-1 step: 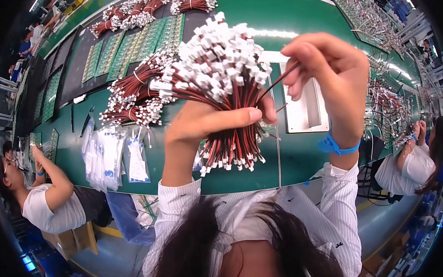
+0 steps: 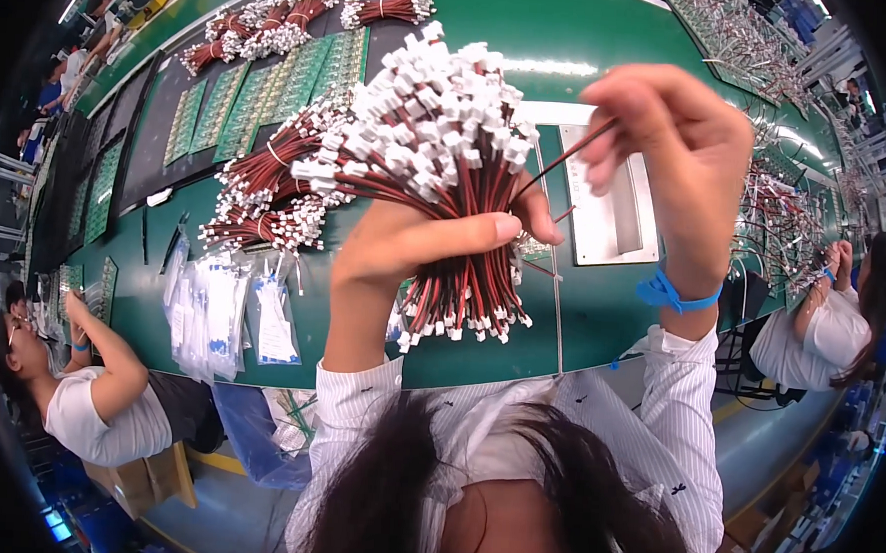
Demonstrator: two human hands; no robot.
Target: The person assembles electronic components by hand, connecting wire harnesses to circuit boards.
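Observation:
My left hand (image 2: 415, 243) is wrapped round the middle of a thick bundle of connector cables (image 2: 472, 193), thumb across the front. The cables are red and black with white plug housings; larger ones fan out at the top, smaller ones hang below the fist. To the right, my right hand (image 2: 661, 138) pinches the end of a thin dark wire (image 2: 569, 158), which runs slanting down to the bundle beside my left fingers. Whether that wire is one of the cables or a tie, I cannot tell. A blue wrist strap (image 2: 678, 292) circles my right wrist.
Tied cable bundles (image 2: 265, 222) lie left of my hands, near green circuit boards (image 2: 262, 102) on a black mat. Clear bags (image 2: 206, 309) rest at the front edge. A metal plate (image 2: 617, 216) lies behind my right hand. Co-workers sit at left (image 2: 106, 389) and right (image 2: 811, 326).
My right hand has shifted slightly to the right, away from the bundle, with the dark wire in its fingers. The bundle has tilted a little left; my left hand keeps its grip.

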